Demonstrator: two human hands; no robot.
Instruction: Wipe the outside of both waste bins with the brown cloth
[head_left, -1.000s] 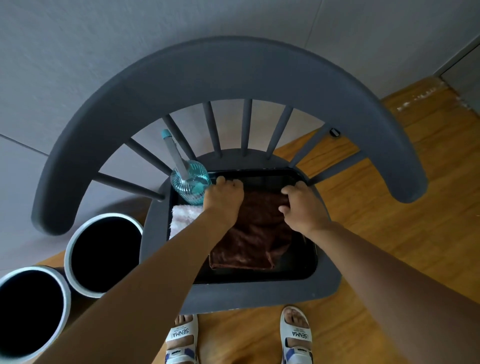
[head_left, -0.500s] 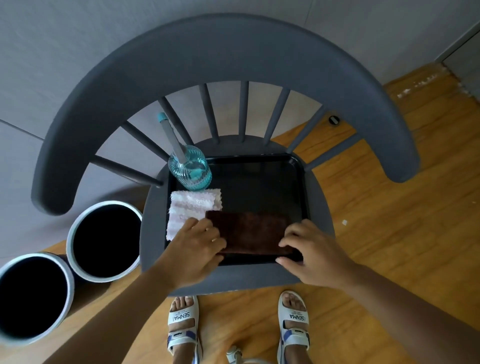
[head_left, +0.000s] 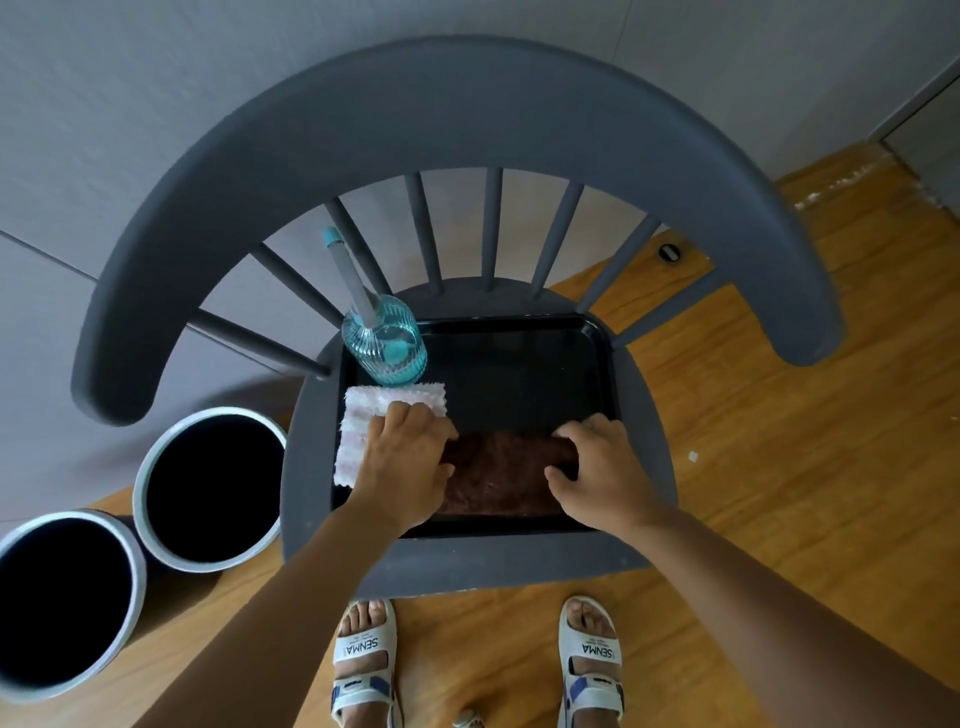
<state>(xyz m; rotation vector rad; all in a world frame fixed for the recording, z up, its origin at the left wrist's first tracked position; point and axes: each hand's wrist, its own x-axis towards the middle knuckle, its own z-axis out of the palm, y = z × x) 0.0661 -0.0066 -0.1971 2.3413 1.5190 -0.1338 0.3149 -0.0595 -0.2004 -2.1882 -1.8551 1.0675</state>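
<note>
The brown cloth (head_left: 498, 473) lies folded into a narrow band across the front half of a black tray (head_left: 607, 364) on a grey chair seat. My left hand (head_left: 405, 462) grips its left end with curled fingers. My right hand (head_left: 597, 467) pinches its right end between thumb and fingers. Two round waste bins with white rims and dark insides stand on the floor to the left of the chair, one bin (head_left: 140, 483) beside the seat and the other bin (head_left: 67, 518) nearer the left edge.
A ribbed blue spray bottle (head_left: 387, 348) stands in the tray's back left corner, with a pale pink cloth (head_left: 358, 431) in front of it. The chair's curved grey backrest (head_left: 467, 104) arches over the tray. A wall is behind, and wooden floor (head_left: 779, 467) lies to the right.
Both hands pulled the cloth's far edge toward the tray's front, folding it into a narrower band. The hands now sit slightly further back on it than half a second ago.
</note>
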